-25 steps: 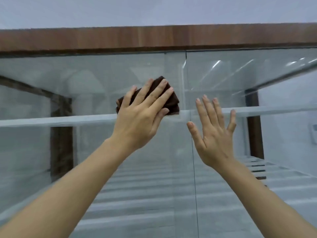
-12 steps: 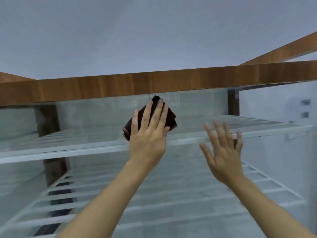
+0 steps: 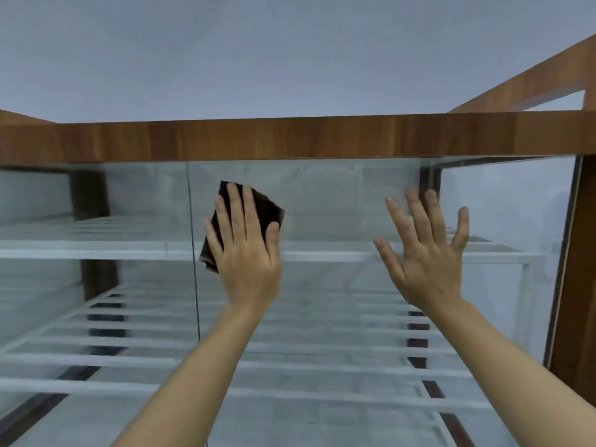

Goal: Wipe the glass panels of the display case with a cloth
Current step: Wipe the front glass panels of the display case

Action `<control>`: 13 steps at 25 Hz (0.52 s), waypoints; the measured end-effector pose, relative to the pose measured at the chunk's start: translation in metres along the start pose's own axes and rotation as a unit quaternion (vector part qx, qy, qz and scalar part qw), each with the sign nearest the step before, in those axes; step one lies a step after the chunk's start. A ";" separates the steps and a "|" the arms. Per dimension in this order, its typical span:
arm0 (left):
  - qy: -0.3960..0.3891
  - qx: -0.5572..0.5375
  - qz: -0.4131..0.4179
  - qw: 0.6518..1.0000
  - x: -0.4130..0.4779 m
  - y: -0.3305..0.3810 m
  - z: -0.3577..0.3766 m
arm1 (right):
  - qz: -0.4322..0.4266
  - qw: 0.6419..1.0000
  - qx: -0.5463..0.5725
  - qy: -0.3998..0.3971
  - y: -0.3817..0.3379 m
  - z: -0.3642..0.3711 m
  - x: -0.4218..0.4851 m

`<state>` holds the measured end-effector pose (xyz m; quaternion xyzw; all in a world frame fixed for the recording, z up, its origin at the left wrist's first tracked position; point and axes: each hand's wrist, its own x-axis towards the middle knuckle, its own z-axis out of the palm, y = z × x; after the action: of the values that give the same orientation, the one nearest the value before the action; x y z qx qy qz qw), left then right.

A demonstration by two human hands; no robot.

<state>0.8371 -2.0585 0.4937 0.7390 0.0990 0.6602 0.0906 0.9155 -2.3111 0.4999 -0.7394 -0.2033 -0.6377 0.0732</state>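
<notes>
A dark brown cloth (image 3: 264, 206) is pressed flat against the front glass panel (image 3: 338, 201) of the display case, just right of the vertical seam (image 3: 193, 253) between two panels. My left hand (image 3: 246, 250) lies spread over the cloth, fingers pointing up, holding it to the glass. My right hand (image 3: 425, 253) is open with fingers apart, palm toward the same panel further right, holding nothing; whether it touches the glass I cannot tell.
A wooden top frame (image 3: 290, 137) runs across above the glass. A dark wooden post (image 3: 577, 285) bounds the case at the right. White slatted shelves (image 3: 290, 350) sit behind the glass. A plain grey wall fills the upper view.
The view has tilted upward and shifted. My left hand has turned upright with the cloth and now sits right of the panel seam. My right hand has spread wider apart from it.
</notes>
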 end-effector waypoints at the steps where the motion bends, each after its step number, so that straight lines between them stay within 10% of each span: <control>1: -0.034 0.023 0.101 0.994 -0.033 -0.001 0.001 | 0.000 1.000 -0.004 0.001 -0.001 0.001 0.000; 4: -0.091 0.071 0.367 0.923 -0.064 -0.031 0.001 | -0.008 1.000 -0.002 0.006 -0.003 0.003 -0.003; 9: 0.001 0.023 0.082 0.996 0.011 0.035 0.006 | -0.021 0.998 0.046 0.022 0.003 0.000 -0.003; 13: -0.075 0.080 0.445 0.889 -0.057 0.024 0.015 | 0.012 0.998 0.046 0.034 0.045 -0.007 -0.020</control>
<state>0.8460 -2.0966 0.4434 0.7579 -0.1948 0.5637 -0.2642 0.9246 -2.3587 0.4880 -0.7159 -0.2210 -0.6510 0.1220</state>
